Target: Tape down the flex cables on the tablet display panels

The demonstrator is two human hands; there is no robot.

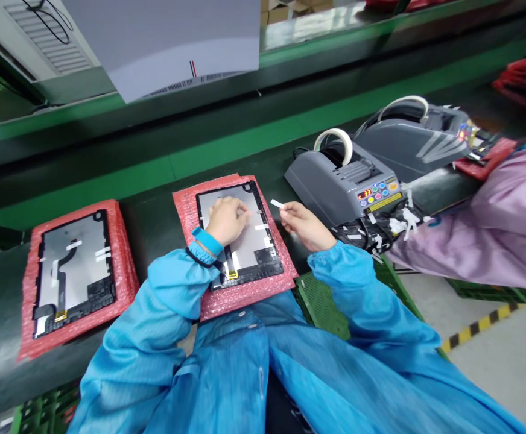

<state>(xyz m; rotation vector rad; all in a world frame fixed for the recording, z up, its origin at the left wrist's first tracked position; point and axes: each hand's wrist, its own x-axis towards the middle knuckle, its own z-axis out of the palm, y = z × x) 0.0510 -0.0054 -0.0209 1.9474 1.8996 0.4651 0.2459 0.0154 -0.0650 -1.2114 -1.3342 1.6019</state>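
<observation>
A display panel (249,241) with a grey metal back and black edges lies on red bubble wrap (227,306) in front of me. My left hand (227,220) is over the panel's upper part, its fingers bent inward; whatever they may hold is hidden beneath them. White tape pieces and a flat cable with a yellow end (232,274) show on the panel. Just right of the panel, my right hand (306,226) pinches a short strip of white tape (277,204) between thumb and forefinger, clear of the panel.
A second panel (79,259) rests on red bubble wrap at the left. Two grey tape dispensers (348,181) stand at the right, beside a co-worker's purple sleeve (471,235). Green crates (321,301) sit below the bench edge. A large pale panel (177,48) hangs above.
</observation>
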